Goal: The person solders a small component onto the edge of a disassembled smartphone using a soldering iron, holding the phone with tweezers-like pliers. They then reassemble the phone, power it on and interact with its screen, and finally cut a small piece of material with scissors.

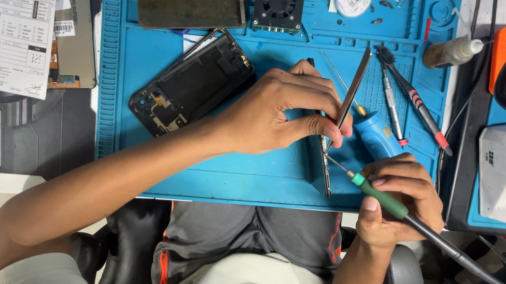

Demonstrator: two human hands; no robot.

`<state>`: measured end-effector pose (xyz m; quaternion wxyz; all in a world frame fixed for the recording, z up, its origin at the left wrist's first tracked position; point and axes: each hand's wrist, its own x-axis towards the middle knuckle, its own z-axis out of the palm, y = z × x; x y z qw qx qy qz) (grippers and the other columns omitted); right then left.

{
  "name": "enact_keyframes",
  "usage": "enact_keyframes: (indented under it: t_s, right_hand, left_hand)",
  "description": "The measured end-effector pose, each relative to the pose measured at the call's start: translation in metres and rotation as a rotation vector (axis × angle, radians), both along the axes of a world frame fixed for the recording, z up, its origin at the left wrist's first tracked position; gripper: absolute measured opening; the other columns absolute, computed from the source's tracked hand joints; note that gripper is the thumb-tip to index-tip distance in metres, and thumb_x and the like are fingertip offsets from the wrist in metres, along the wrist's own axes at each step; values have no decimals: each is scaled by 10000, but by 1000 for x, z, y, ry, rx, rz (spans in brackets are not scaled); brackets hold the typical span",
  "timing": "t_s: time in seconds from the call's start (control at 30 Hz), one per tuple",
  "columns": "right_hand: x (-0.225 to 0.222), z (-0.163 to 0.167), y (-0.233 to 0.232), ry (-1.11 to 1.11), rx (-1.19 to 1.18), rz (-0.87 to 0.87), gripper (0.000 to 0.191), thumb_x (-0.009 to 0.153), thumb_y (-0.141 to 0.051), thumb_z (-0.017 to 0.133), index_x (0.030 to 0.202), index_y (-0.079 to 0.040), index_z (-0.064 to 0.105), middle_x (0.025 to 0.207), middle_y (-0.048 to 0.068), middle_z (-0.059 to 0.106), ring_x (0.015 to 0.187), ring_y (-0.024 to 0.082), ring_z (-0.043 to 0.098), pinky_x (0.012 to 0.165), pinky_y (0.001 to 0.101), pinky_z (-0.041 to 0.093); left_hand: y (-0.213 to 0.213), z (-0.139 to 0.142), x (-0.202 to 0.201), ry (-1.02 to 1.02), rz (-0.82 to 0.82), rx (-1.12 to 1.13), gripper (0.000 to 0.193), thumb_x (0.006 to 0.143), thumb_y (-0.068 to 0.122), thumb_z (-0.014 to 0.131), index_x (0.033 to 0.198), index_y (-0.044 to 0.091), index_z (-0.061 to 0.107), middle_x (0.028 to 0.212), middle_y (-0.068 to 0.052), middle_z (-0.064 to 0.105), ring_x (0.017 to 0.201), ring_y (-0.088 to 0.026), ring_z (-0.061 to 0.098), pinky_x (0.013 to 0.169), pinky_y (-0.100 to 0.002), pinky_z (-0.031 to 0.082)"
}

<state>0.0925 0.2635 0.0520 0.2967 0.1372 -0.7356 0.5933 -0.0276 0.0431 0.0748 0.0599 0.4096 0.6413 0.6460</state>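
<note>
1. The thin dark strip (324, 167) stands on its edge on the blue mat (141, 75). It is long and narrow, and its long way runs from far to near, with the near end close to the front edge of the mat

2. The left hand (278, 115) is over the strip. Its grip is closed on the tweezers (352, 90), which are pinched between thumb and finger. The tweezers lean up and away, and their tips point down at the strip

3. The right hand (397, 204) sits to the right of the strip, and a bit nearer. Its grip is wrapped around the soldering iron (387, 202) with the green handle

4. The iron lies slanted. Its tip points up and left, toward the strip, and it may be touching, but it is too small to tell

5. Further left on the mat lies a black phone frame (191, 84). Further right lie a blue tool (377, 135) and thin screwdrivers (414, 100)
</note>
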Motion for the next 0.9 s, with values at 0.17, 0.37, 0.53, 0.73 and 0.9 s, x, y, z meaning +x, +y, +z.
enact_keyframes:
  t_s: [0.17,0.37,0.53,0.73,0.9]
  right_hand:
    - [0,1,0,-7,-4,4,345,962,-259,783,986,25,590,883,138,628,695,220,648,641,293,561]
    - [0,0,-1,-7,-8,10,347,963,-257,783,983,28,586,884,141,626,694,218,645,639,293,558]
    - [-1,2,-1,-8,-2,23,341,968,-247,777,988,31,580,878,146,624,685,215,643,638,294,546]
    - [-4,3,-1,-19,-39,41,323,961,-229,765,976,34,577,861,154,617,660,198,603,596,280,537]
    - [-9,4,0,-16,-68,76,308,958,-221,746,971,35,575,858,158,614,647,193,589,583,278,504]
  left_hand:
    - [1,0,0,3,-3,5,144,1007,215,712,914,108,734,991,40,764,979,-123,733,989,-297,438]
    - [0,0,0,-8,-9,7,145,1006,211,713,909,105,731,992,39,764,981,-122,735,992,-299,438]
    - [0,-1,0,-2,-10,11,145,1008,208,712,907,106,730,1000,37,764,987,-126,733,990,-300,439]
    - [0,-1,0,-5,-2,12,143,1005,209,714,913,101,731,994,43,763,978,-118,732,979,-296,438]
    - [1,0,2,1,4,23,140,1003,206,715,904,108,729,997,43,757,967,-117,725,969,-296,434]
